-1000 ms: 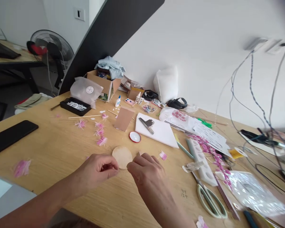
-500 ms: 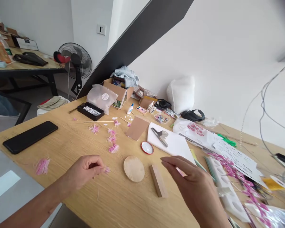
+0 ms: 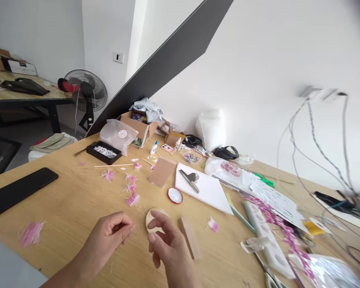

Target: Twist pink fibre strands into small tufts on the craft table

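My left hand (image 3: 109,236) is closed in a pinch above the table; what its fingertips hold, if anything, is too small to make out. Beside it my right hand (image 3: 171,244) has its thumb and fingers apart, over the near edge of a round wooden disc (image 3: 150,218). Right of that hand lies a wooden block (image 3: 189,238), and farther right a small pink and white piece (image 3: 212,224). Beyond my hands are several pink thread tufts (image 3: 133,199) and a red-rimmed lid (image 3: 175,195). Another pink tuft (image 3: 31,233) lies at the left.
A black phone (image 3: 22,190) is at the left. Farther back are a black tray (image 3: 104,152), a glue bottle (image 3: 154,147), a brown card (image 3: 163,171) and a metal clip (image 3: 189,180) on a white pad (image 3: 210,192). Scissors (image 3: 268,272) and pink trim (image 3: 282,230) lie right.
My right hand has moved left, close to my left hand, and its fingers have parted. The small pink bit at my left fingertips no longer shows. The view has shifted right.
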Demonstrator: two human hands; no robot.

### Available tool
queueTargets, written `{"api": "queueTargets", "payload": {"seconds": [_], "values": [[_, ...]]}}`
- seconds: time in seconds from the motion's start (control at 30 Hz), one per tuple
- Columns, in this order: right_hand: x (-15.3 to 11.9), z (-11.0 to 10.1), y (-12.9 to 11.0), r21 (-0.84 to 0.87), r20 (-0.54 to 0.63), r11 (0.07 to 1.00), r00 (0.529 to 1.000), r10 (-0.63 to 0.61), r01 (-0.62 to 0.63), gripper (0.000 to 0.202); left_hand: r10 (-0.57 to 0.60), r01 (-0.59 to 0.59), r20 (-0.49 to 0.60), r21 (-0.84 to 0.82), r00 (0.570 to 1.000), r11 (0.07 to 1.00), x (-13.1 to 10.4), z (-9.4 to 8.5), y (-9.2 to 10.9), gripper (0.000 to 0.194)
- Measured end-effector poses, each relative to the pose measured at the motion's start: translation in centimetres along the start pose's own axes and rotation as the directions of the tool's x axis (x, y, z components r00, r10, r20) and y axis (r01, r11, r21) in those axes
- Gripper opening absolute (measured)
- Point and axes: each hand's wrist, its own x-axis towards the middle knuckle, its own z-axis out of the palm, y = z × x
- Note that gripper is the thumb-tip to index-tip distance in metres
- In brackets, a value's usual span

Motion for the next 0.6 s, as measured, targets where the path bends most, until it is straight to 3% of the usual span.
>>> {"api": "queueTargets", "payload": {"seconds": [0.13,0.3,0.47,0.6], "values": [[0.6,0.1,0.1,0.101,0.101,0.992,0.993,0.06,-0.071,0.03,0.095,-0.093,-0.017,0.115,0.995,0.989,-0.1,0.8,-0.5,0.022],[0.8,-0.5,0.2,0.205,0.088,0.977,0.995,0.041,-0.058,0.025,0.243,-0.24,0.016,0.235,0.97,0.942,0.2,1.1,-1.1,0.023],[1.0,-1.2,-0.7,0.228,0.122,0.972,0.992,0.024,-0.052,0.023,0.281,-0.292,0.08,0.323,0.956,0.9,0.7,1.5,-0.8,0.025],[1.2,-2.1,-1.9,0.262,0.064,0.965,0.998,-0.008,-0.009,0.024,0.25,-0.281,0.144,0.265,0.957,0.922,0.7,1.9,-1.0,0.029]]}}
